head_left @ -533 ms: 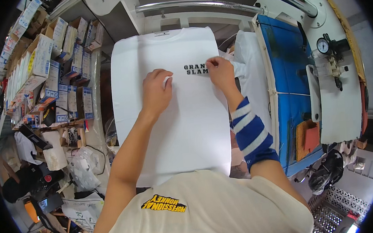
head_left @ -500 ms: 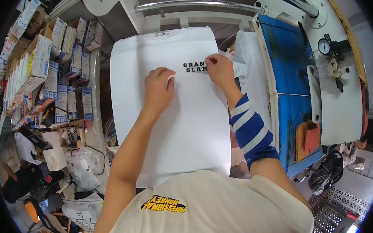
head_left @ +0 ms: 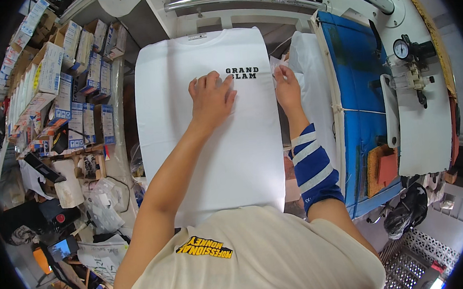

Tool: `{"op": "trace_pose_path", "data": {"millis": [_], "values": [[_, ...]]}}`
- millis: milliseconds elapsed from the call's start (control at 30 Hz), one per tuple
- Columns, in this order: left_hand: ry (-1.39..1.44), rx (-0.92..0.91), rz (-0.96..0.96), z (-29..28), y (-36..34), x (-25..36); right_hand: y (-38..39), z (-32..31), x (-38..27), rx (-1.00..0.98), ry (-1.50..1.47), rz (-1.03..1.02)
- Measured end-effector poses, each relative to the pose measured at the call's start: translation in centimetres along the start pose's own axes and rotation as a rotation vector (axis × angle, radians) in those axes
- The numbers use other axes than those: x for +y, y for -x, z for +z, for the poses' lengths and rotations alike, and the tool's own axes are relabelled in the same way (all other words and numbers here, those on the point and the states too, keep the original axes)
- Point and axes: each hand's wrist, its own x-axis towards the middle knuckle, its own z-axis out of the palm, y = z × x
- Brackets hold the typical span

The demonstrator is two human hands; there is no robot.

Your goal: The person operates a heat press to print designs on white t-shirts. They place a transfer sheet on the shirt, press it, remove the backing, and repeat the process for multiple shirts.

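A white T-shirt is spread flat in front of me, collar at the far end. Small black block lettering is printed on its upper right chest. My left hand lies over the shirt with fingers spread, a fingertip touching the lettering's left side. At the shirt's right edge, my right hand has thumb and fingers pinched together. A pale, translucent patch shows by those fingertips; whether it is held cannot be made out. A blue and white striped sleeve covers my right forearm.
Metal bars of a machine run beyond the shirt. A blue padded panel stands to the right, with a pressure gauge beyond it. Stacked cardboard boxes fill the left side. White cloth hangs beside the shirt.
My right hand has moved right, off the lettering to the shirt's edge, so the whole print shows. My left hand has slid right toward the lettering, its fingers spreading.
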Motion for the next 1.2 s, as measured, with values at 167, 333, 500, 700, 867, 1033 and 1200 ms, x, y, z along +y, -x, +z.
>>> {"op": "trace_pose_path", "data": {"millis": [167,333,500,700,867,1033,1200], "values": [[-0.068,0.038,-0.048,0.0,0.5,0.6,5.6,1.8,-4.4,0.042,0.796,-0.597],[-0.062,0.084,-0.033,0.0,1.2,0.6,7.2,2.7,-4.5,-0.018,0.856,-0.557],[-0.057,0.113,-0.042,0.4,1.5,0.3,7.6,2.6,-4.6,-0.029,0.857,-0.553],[-0.058,0.131,-0.052,0.4,1.7,0.3,7.7,2.6,-4.7,-0.002,0.843,-0.609],[-0.045,0.121,-0.046,0.4,1.7,0.1,7.7,2.7,-4.7,0.009,0.827,-0.614],[-0.017,0.113,-0.052,0.2,1.7,0.1,7.6,2.8,-4.5,0.012,0.814,-0.616],[-0.005,0.172,-0.029,0.7,1.8,-0.5,7.5,2.9,-4.5,-0.018,0.798,-0.63]]}}
